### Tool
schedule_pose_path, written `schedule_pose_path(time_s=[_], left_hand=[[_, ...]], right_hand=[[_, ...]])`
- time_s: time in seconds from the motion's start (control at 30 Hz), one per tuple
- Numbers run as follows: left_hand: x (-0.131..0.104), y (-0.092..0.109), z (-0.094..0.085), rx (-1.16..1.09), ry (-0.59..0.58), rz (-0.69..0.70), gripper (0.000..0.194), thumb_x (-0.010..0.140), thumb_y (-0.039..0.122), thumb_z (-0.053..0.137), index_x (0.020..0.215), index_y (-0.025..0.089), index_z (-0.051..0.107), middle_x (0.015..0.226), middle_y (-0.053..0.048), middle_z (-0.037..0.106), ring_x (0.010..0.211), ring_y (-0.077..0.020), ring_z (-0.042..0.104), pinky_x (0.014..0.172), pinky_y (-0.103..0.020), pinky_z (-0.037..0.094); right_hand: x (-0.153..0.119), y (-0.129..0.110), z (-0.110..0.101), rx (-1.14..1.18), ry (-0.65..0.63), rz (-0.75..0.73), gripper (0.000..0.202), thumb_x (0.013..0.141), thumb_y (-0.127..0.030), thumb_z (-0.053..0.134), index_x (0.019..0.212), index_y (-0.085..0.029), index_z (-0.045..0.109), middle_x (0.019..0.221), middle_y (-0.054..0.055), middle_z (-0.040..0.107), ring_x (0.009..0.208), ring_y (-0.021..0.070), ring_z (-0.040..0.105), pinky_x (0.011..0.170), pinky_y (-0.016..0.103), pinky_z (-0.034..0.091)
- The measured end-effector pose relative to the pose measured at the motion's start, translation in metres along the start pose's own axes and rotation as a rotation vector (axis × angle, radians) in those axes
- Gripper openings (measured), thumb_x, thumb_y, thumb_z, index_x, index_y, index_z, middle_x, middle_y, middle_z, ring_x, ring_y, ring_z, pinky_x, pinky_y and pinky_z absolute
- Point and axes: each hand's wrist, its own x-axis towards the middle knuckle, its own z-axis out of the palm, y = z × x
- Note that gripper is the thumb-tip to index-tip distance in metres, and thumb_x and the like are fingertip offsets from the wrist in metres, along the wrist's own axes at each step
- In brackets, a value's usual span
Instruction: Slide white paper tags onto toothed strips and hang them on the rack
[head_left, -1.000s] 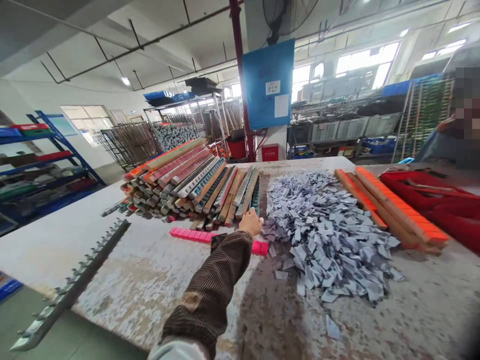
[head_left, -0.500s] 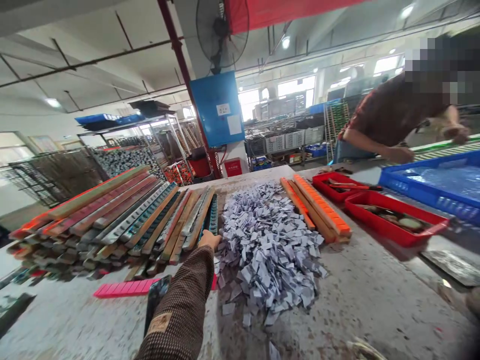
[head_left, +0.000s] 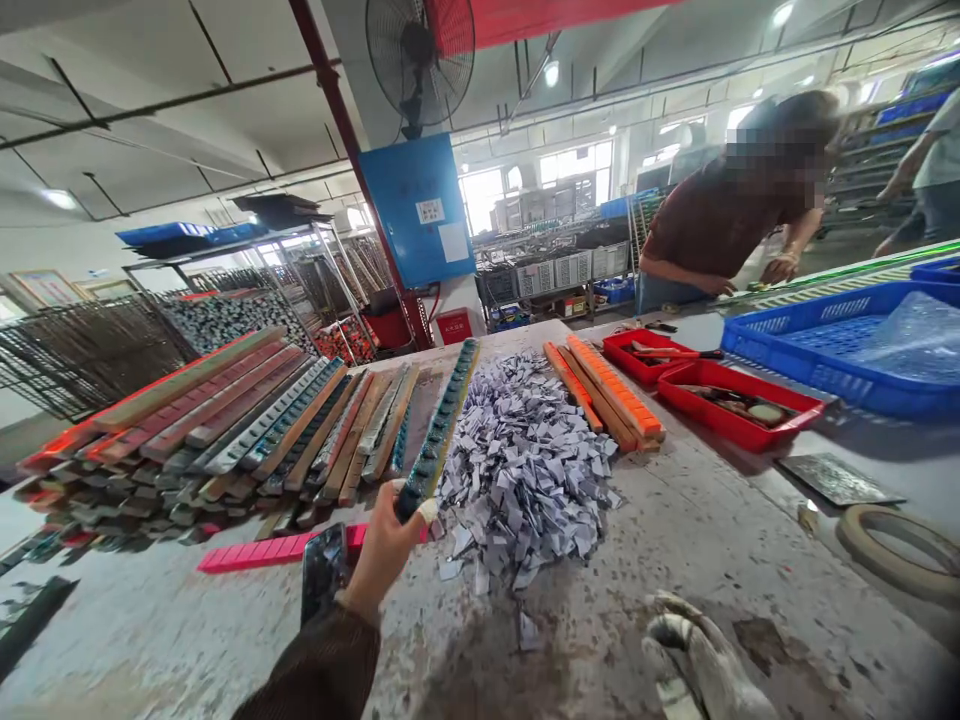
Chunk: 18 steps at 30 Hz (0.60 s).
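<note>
My left hand (head_left: 386, 550), with white material around the thumb tip, is closed on the near end of a dark teal notched strip (head_left: 442, 425). The strip is raised at a slant along the left edge of a pile of small pale grey pieces (head_left: 525, 460). Beneath and beside my left wrist are a dark phone-like object (head_left: 324, 575) and a pink segmented strip (head_left: 255, 552). Many stacked wooden and coloured strips (head_left: 217, 420) lie to the left. My right hand is not in view.
Orange strips (head_left: 611, 395) lie right of the pile, near red trays (head_left: 739, 405) and a blue crate (head_left: 832, 350). A crumpled whitish glove (head_left: 697, 655) and a tape roll (head_left: 900, 550) are at lower right. A person (head_left: 705, 230) leans over beyond.
My left hand has pulled back toward me and lifted the teal strip from beside the stack. The view has shifted, showing more of the whitish glove, the tape roll and another person at right.
</note>
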Motion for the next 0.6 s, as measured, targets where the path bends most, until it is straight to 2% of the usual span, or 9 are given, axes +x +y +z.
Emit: schedule_pose_path(time_s=[0.07,0.13,0.23,0.3,0.37,0.43,0.5,0.6], left_hand=[[-0.055,-0.006,-0.003,-0.009,-0.021,0.091,0.043,0.079,0.049,0.074,0.105,0.018,0.062,0.092,-0.005,0.073,0.089,-0.0259,0.071,0.082,-0.037,0.06],[-0.112,-0.018,-0.001,0.026,-0.038,0.193,0.039,0.084,0.048,0.068,0.109,0.018,0.063,0.095,-0.007,0.075,0.087,-0.0258,0.073,0.081,-0.037,0.062],[-0.188,-0.045,0.013,0.119,-0.067,0.311,0.031,0.09,0.037,0.066,0.118,0.024,0.063,0.101,-0.006,0.079,0.081,-0.0222,0.076,0.074,-0.03,0.064],[-0.228,-0.061,0.026,0.177,-0.003,0.431,0.026,0.095,0.033,0.06,0.12,0.026,0.061,0.114,-0.009,0.078,0.091,-0.0238,0.077,0.078,-0.032,0.064],[-0.254,-0.07,0.038,0.265,0.024,0.592,0.021,0.096,0.024,0.054,0.117,0.025,0.06,0.12,-0.012,0.076,0.101,-0.0255,0.076,0.085,-0.035,0.063],[-0.269,-0.071,0.047,0.371,0.019,0.721,0.024,0.093,0.012,0.05,0.11,0.025,0.06,0.118,-0.012,0.076,0.101,-0.0254,0.075,0.087,-0.036,0.061],[-0.275,-0.068,0.052,0.469,0.02,0.769,0.032,0.086,0.002,0.047,0.104,0.024,0.061,0.116,-0.01,0.076,0.099,-0.0244,0.074,0.087,-0.037,0.06],[-0.271,-0.062,0.058,0.539,0.034,0.747,0.039,0.08,-0.004,0.045,0.101,0.024,0.061,0.117,-0.01,0.073,0.103,-0.0244,0.072,0.089,-0.038,0.06]], right_hand=[[0.004,-0.004,-0.004,-0.025,-0.006,-0.056,0.032,0.105,-0.049,0.056,0.128,-0.027,0.062,0.121,0.01,0.067,0.101,0.0293,0.071,0.08,0.037,0.066],[0.008,-0.01,-0.007,-0.053,-0.014,-0.155,0.027,0.106,-0.042,0.053,0.127,-0.028,0.061,0.123,0.011,0.066,0.1,0.029,0.071,0.075,0.036,0.066],[0.011,-0.024,-0.011,-0.073,-0.028,-0.234,0.019,0.107,-0.031,0.048,0.122,-0.028,0.059,0.128,0.012,0.062,0.102,0.0288,0.07,0.073,0.039,0.066],[0.012,-0.035,-0.014,-0.082,-0.032,-0.232,0.017,0.107,-0.029,0.049,0.121,-0.026,0.058,0.13,0.013,0.06,0.107,0.0302,0.068,0.077,0.043,0.066],[0.013,-0.044,-0.018,-0.106,-0.03,-0.256,0.019,0.106,-0.031,0.054,0.123,-0.024,0.056,0.131,0.015,0.06,0.115,0.0335,0.064,0.085,0.049,0.063],[0.017,-0.051,-0.023,-0.13,-0.047,-0.322,0.022,0.105,-0.032,0.057,0.125,-0.022,0.055,0.133,0.016,0.058,0.124,0.0366,0.058,0.095,0.054,0.059],[0.023,-0.053,-0.029,-0.156,-0.087,-0.402,0.023,0.105,-0.029,0.056,0.127,-0.021,0.054,0.134,0.017,0.058,0.131,0.0373,0.054,0.099,0.055,0.056],[0.037,-0.045,-0.038,-0.221,-0.229,-0.505,0.028,0.105,-0.033,0.056,0.129,-0.02,0.055,0.136,0.016,0.057,0.138,0.038,0.048,0.104,0.057,0.053]])
